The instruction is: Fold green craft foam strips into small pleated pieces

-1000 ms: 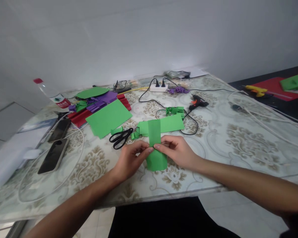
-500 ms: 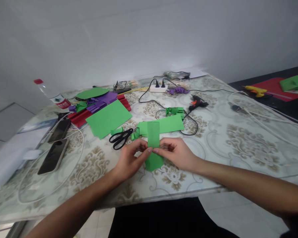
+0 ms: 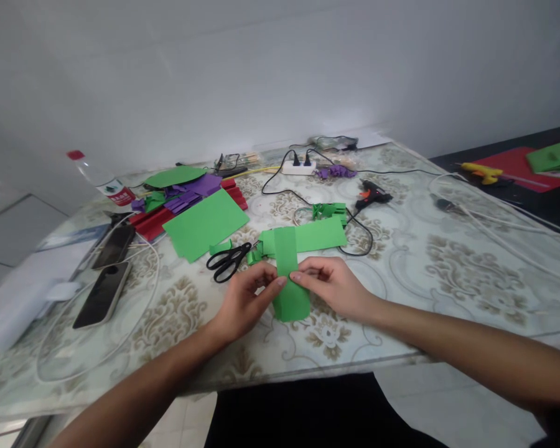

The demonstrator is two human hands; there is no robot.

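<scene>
Between both hands stands a strip of green paper [image 3: 286,249], its lower part spreading toward me below the thumbs. My left hand [image 3: 251,295] pinches its left edge, thumb in front and fingers curled behind. On the right edge, my right hand [image 3: 333,286] holds it the same way, its thumb lying a little in from the edge. Another green strip [image 3: 321,235] lies flat behind the held one and is partly covered by it. Black-handled scissors [image 3: 228,261] rest just left of the hands, beside small green scraps [image 3: 256,254].
Green sheets [image 3: 208,224] and purple paper [image 3: 200,185] lie at the back left, near a bottle [image 3: 114,190]. Two phones, one nearer [image 3: 103,294], lie left. A black glue gun [image 3: 372,196] and a power strip [image 3: 298,167] stand behind, with cables crossing the table.
The strip has shifted slightly left at its top, and its lower part has spread to the right. My right thumb has moved slightly; both hands keep hold.
</scene>
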